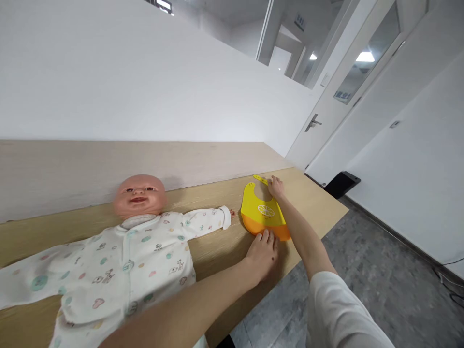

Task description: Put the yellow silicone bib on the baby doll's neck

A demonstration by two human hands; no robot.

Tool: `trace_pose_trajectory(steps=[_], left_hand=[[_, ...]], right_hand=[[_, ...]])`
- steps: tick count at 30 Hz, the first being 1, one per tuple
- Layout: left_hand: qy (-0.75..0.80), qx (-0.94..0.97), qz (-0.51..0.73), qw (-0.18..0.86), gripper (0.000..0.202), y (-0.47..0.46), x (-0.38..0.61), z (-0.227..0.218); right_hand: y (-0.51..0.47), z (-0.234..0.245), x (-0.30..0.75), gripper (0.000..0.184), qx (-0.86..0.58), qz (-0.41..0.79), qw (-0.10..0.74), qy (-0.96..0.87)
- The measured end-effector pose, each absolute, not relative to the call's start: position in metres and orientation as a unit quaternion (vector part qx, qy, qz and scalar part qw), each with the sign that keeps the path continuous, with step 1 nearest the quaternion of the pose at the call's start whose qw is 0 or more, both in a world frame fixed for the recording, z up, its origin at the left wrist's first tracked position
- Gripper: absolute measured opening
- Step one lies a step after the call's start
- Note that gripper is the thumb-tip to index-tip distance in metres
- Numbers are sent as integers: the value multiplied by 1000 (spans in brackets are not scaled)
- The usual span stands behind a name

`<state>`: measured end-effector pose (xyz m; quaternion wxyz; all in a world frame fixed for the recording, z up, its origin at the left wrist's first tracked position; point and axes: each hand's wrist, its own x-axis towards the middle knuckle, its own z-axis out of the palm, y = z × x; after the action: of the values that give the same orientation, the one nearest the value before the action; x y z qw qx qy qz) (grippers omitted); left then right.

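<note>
- Stretching along the wall, light wooden surface (311, 203).
- Lying face up at its left, baby doll (119, 251) in a white printed romper, one arm out toward the bib.
- Flat near the right end, just past that arm, yellow bib (261, 212) with orange pocket.
- Left hand (263, 253) spread flat, fingertips touching the orange edge.
- Right hand (276, 187) at the neck strap, fingers curled; pinching or not, cannot tell.

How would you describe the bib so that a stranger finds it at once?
Look at the wooden table below the white wall. Past the outstretched sleeve of the baby doll, between the left hand and right hand, lies the bib: the only bright yellow thing, with an orange pocket.
</note>
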<state>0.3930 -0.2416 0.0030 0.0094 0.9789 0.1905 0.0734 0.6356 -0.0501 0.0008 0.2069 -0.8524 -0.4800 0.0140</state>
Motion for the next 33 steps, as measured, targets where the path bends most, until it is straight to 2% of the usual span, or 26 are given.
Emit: trace_pose_trajectory(steps=[11,19,33], left_hand=[[215,973,52,66,54,-239,389,18],[258,964,49,52,47,-237,384,25],[220,969,44,100,43,-230,371,31]], right_hand=[[-109,12,659,40,-878,30,80,-471],[-142,16,654,48,-893,60,36,-445],[-190,25,663,46,-887,98,-15,-450]])
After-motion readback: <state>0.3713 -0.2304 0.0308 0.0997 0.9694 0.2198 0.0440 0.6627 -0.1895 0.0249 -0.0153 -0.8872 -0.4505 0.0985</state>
